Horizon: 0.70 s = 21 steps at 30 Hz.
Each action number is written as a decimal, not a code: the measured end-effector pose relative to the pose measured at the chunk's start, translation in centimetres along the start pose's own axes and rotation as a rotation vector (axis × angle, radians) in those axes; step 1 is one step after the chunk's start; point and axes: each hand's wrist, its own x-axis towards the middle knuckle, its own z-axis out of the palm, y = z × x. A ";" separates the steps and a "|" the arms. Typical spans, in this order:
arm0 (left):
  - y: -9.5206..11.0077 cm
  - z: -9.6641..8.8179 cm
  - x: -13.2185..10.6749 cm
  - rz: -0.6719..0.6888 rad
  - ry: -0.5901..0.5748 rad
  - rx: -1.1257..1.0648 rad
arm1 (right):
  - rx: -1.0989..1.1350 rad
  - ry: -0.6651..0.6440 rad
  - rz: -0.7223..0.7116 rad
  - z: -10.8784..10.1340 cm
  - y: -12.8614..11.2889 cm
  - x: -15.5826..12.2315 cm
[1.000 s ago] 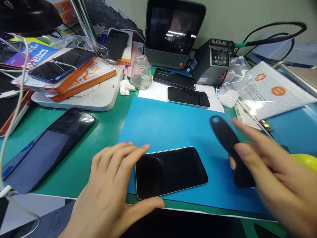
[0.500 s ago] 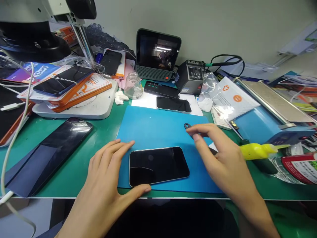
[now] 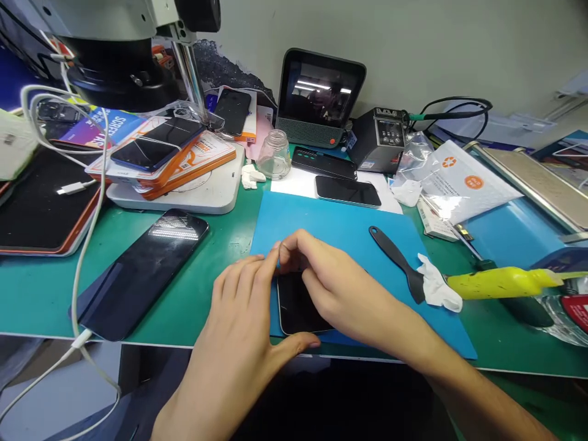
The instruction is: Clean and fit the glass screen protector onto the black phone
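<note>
A smartphone (image 3: 294, 306) with a black screen lies face up on the blue mat (image 3: 303, 214). Along its left end rests my left hand (image 3: 248, 318), fingers stretched out and the thumb reaching below the near edge. My right hand (image 3: 331, 282) crosses over the phone and covers most of its right part. Its fingers are curled together at the far left corner, against my left index fingertip; whatever they may pinch is hidden. To the right lies a black-handled tool (image 3: 390, 248), its wide end beside a crumpled white tissue (image 3: 438, 285).
A yellow squeeze bottle (image 3: 500, 283) lies at the right. Another dark phone (image 3: 147, 269) lies left of the mat, with a white cable (image 3: 78, 275) running past it. Behind stand a glass jar (image 3: 274, 156), a second phone (image 3: 348, 191) and a screen device (image 3: 321, 98). A microscope (image 3: 119, 61) overhangs the left.
My right hand has left the black-handled tool and moved left onto the phone's far left corner. My left hand stays beside the phone. The view has shifted left.
</note>
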 end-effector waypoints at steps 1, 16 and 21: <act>0.0 0.0 0.0 -0.011 -0.005 -0.006 | 0.010 -0.007 0.004 0.0 0.0 0.2; 0.5 -0.4 0.0 -0.044 0.000 -0.050 | -0.131 -0.107 0.085 -0.5 -1.2 1.6; 0.4 -0.4 0.1 -0.042 0.018 -0.072 | -0.188 -0.187 0.157 -1.1 -1.8 2.5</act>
